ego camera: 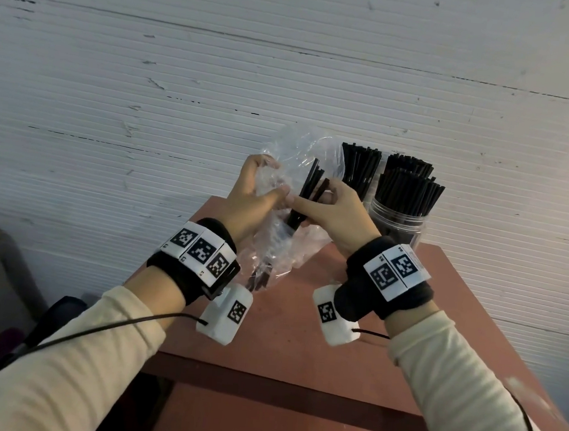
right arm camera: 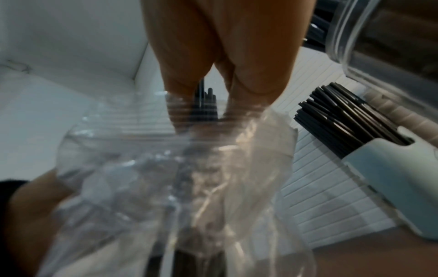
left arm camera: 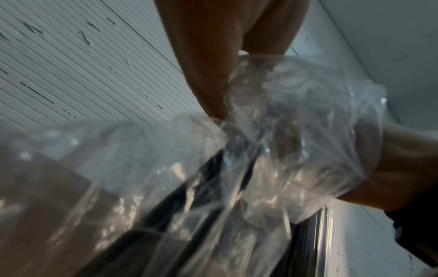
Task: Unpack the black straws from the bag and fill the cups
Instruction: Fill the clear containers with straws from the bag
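Observation:
I hold a crumpled clear plastic bag (ego camera: pixel 282 239) above the brown table (ego camera: pixel 302 347). My left hand (ego camera: pixel 261 192) grips the bag's upper part, with the film bunched in its fingers (left arm camera: pixel 208 82). My right hand (ego camera: pixel 325 201) pinches a small bundle of black straws (ego camera: pixel 307 196) that sticks up out of the bag's mouth; the same straws (right arm camera: pixel 205 105) show between its fingers. More straws (ego camera: pixel 260 278) lie low in the bag. Behind stand three cups packed with black straws: a clear one (ego camera: pixel 396 221), one behind it (ego camera: pixel 408 166) and a light one (ego camera: pixel 361 170).
A white ribbed wall (ego camera: pixel 220 72) rises right behind the table. The table's front edge (ego camera: pixel 278 383) runs below my wrists. Dark clutter (ego camera: pixel 1 293) lies on the floor to the left. In the right wrist view the light cup (right arm camera: pixel 391 168) and clear cup (right arm camera: pixel 379 46) sit close by.

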Demonstrator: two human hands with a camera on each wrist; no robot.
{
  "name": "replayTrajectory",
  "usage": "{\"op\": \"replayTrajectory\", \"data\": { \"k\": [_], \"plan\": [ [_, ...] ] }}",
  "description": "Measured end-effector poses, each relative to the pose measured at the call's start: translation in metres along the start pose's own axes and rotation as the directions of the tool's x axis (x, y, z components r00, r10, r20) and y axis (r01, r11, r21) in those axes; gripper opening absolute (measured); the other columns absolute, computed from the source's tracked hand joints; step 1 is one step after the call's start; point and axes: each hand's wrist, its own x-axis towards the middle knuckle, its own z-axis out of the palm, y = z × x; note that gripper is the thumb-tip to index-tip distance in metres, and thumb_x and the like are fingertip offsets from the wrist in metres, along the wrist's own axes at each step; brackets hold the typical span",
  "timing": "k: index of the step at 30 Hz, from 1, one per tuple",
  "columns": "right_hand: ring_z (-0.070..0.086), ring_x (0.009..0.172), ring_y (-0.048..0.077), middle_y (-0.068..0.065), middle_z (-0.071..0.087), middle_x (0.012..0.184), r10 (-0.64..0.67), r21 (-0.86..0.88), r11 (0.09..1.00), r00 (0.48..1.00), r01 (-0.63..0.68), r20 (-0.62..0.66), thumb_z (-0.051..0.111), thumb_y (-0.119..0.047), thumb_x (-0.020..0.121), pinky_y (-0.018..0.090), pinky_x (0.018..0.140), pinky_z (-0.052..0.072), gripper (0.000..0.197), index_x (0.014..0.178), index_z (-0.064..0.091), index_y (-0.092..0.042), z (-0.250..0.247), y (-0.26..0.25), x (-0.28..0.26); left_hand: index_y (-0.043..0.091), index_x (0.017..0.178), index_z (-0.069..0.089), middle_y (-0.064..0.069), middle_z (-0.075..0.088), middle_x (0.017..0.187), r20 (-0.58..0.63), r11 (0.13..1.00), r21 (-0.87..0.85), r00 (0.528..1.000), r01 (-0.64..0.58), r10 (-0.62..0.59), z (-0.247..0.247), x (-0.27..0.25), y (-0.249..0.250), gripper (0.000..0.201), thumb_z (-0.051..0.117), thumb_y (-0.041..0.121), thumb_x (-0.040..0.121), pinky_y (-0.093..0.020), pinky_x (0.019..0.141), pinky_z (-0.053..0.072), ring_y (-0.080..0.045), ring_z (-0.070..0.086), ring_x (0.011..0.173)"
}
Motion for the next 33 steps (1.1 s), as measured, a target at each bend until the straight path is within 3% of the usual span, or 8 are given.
{"op": "replayTrajectory", "data": {
  "k": [5, 9, 12, 14, 17, 22, 25, 33],
  "plan": [
    [0.050, 0.046, 0.014, -0.006, 0.061, 0.055, -0.047, -0.224, 0.972, 0.990, 0.075, 0.129, 0.068, -0.021, 0.088, 0.025, 0.050, 0.043, 0.022, 0.088, 0.067, 0.001, 0.001, -0.002, -0.006, 0.029, 0.103, 0.045, 0.011, 0.048, 0.114, 0.002, 0.998, 0.056, 1.000, 0.029, -0.029, 0.001, 0.000, -0.007, 0.034, 0.054, -0.003, 0.092, -0.031, 0.081, 0.055, -0.013, 0.062, 0.096],
    [0.058, 0.048, 0.021, 0.010, 0.064, 0.061, -0.086, -0.273, 0.957, 0.994, 0.101, 0.066, 0.064, -0.021, 0.091, 0.028, 0.051, 0.048, 0.030, 0.080, 0.060, 0.007, -0.006, -0.004, -0.009, 0.018, 0.112, 0.042, 0.011, 0.045, 0.116, 0.012, 0.988, 0.117, 0.995, 0.097, -0.099, 0.000, 0.007, -0.004, 0.024, 0.048, 0.001, 0.095, -0.009, 0.070, 0.046, 0.016, 0.056, 0.087],
    [0.061, 0.047, 0.022, 0.017, 0.067, 0.069, -0.120, -0.256, 0.960, 0.993, 0.111, -0.018, 0.063, -0.021, 0.091, 0.031, 0.053, 0.052, 0.026, 0.083, 0.060, 0.004, -0.017, -0.008, -0.009, 0.033, 0.115, 0.043, -0.007, 0.049, 0.129, -0.002, 0.959, 0.125, 0.966, 0.256, -0.258, -0.001, 0.009, 0.008, 0.039, 0.048, 0.016, 0.080, -0.040, 0.093, 0.051, -0.024, 0.056, 0.113],
    [0.060, 0.046, 0.019, 0.008, 0.065, 0.062, -0.165, -0.250, 0.959, 0.981, 0.134, -0.106, 0.064, -0.021, 0.090, 0.026, 0.050, 0.049, 0.022, 0.081, 0.059, -0.002, -0.025, -0.015, -0.009, 0.042, 0.120, 0.035, -0.020, 0.050, 0.126, -0.039, 0.928, 0.124, 0.936, 0.352, -0.350, -0.004, 0.010, 0.006, 0.054, 0.048, 0.020, 0.072, -0.054, 0.097, 0.048, -0.038, 0.057, 0.111],
    [0.059, 0.043, 0.014, 0.007, 0.065, 0.066, -0.231, -0.268, 0.949, 0.947, 0.169, -0.223, 0.064, -0.024, 0.091, 0.023, 0.047, 0.047, 0.023, 0.085, 0.060, -0.002, -0.039, -0.028, -0.010, 0.036, 0.136, 0.018, -0.021, 0.052, 0.114, -0.081, 0.876, 0.294, 0.924, 0.381, -0.375, -0.008, 0.018, 0.000, 0.061, 0.052, 0.019, 0.088, -0.039, 0.084, 0.052, -0.031, 0.060, 0.096],
    [0.059, 0.042, 0.014, 0.012, 0.067, 0.068, -0.315, -0.265, 0.937, 0.880, 0.228, -0.357, 0.065, -0.022, 0.090, 0.025, 0.044, 0.048, 0.023, 0.086, 0.061, 0.000, -0.061, -0.049, -0.018, 0.020, 0.139, 0.038, -0.015, 0.048, 0.134, -0.105, 0.859, 0.382, 0.939, 0.341, -0.326, 0.004, 0.028, -0.011, 0.055, 0.065, 0.022, 0.091, -0.042, 0.099, 0.049, -0.029, 0.058, 0.113],
    [0.060, 0.044, 0.015, 0.010, 0.068, 0.067, -0.340, -0.271, 0.931, 0.849, 0.244, -0.405, 0.065, -0.022, 0.089, 0.024, 0.046, 0.048, 0.022, 0.087, 0.062, -0.001, -0.073, -0.058, -0.022, 0.023, 0.141, 0.040, -0.011, 0.047, 0.136, -0.114, 0.843, 0.426, 0.944, 0.327, -0.309, 0.014, 0.034, -0.015, 0.059, 0.068, 0.031, 0.089, -0.039, 0.097, 0.051, -0.024, 0.057, 0.108],
    [0.060, 0.045, 0.019, 0.015, 0.068, 0.072, -0.362, -0.269, 0.926, 0.820, 0.264, -0.443, 0.065, -0.023, 0.088, 0.027, 0.050, 0.049, 0.023, 0.087, 0.062, -0.001, -0.089, -0.068, -0.037, 0.036, 0.153, 0.010, -0.001, 0.020, 0.160, 0.040, 0.817, 0.458, 0.910, 0.351, -0.414, 0.021, 0.037, -0.019, 0.083, 0.063, 0.040, 0.090, -0.049, 0.112, 0.036, -0.029, 0.034, 0.141]
  ]
}}
